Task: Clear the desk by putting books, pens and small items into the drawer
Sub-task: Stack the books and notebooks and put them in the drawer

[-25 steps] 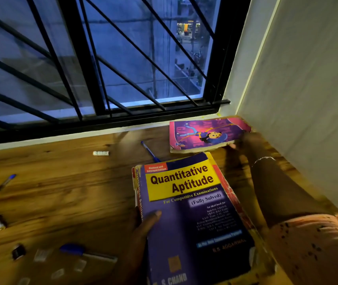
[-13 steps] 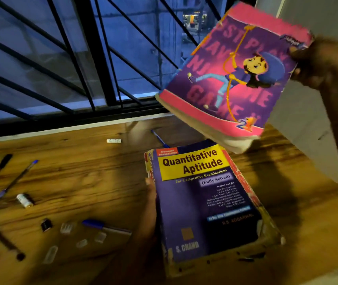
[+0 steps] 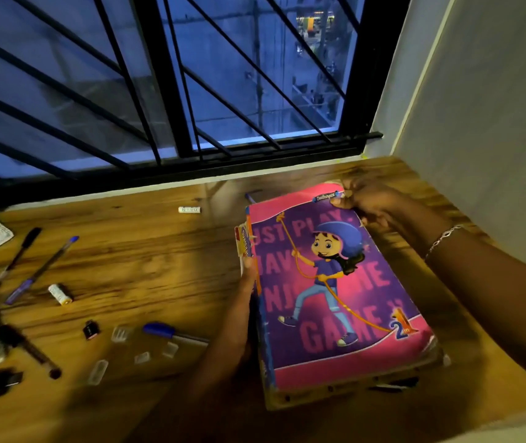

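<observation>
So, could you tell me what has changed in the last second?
The right hand lifted the pink book from by the window and laid it on the thick book, still gripping its far corner. The left hand still holds the thick book's edge; pens unmoved.

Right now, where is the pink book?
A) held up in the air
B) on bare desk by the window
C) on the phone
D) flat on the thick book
D: the pink book lies flat on the thick book, whose edges show beneath it; the right hand grips its far corner.
</observation>
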`<state>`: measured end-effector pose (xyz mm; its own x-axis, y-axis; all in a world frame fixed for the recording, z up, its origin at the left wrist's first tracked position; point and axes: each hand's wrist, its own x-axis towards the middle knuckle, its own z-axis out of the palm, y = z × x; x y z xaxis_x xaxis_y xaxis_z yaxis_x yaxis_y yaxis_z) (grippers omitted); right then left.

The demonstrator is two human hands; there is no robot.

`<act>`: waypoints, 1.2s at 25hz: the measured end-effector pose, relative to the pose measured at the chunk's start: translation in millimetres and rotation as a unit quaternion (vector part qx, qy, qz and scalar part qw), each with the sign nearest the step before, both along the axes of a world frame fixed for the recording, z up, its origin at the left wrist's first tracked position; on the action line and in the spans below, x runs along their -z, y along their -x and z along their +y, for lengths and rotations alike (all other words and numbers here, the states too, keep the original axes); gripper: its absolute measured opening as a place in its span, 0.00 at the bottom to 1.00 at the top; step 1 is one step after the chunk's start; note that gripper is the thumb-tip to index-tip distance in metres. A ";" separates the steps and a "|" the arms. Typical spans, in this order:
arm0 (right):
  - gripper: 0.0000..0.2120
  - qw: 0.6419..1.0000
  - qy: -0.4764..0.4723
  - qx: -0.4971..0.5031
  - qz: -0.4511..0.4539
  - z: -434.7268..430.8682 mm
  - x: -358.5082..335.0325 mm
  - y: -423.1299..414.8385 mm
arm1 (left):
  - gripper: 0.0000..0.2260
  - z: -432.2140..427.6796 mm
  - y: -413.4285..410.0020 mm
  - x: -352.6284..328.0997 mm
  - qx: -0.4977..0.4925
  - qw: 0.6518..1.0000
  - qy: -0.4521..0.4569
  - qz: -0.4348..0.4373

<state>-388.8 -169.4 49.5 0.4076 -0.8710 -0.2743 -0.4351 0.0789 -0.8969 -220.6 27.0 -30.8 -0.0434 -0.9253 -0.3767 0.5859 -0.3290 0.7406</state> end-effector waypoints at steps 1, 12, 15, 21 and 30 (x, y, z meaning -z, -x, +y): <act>0.05 1.000 0.005 0.003 0.006 1.6 2.1 -1.6 | 0.31 -1.3 -1.2 0.8 -0.004 1.000 0.000 -0.012; 0.12 0.978 -0.054 0.189 -0.074 54.9 15.1 59.7 | 0.08 -9.9 1.3 -15.3 -0.086 0.995 -0.026 -0.045; 0.11 0.973 -0.064 0.218 -0.031 93.1 22.8 77.8 | 0.08 -0.7 7.3 -43.2 -0.072 0.997 0.006 -0.023; 0.16 0.970 -0.017 0.238 0.042 170.3 21.4 68.2 | 0.11 29.8 18.7 -115.0 -0.094 0.986 0.133 -0.028; 0.18 0.975 -0.100 0.196 0.012 169.9 37.1 48.9 | 0.07 82.4 -4.7 -130.5 -0.163 0.970 0.158 -0.088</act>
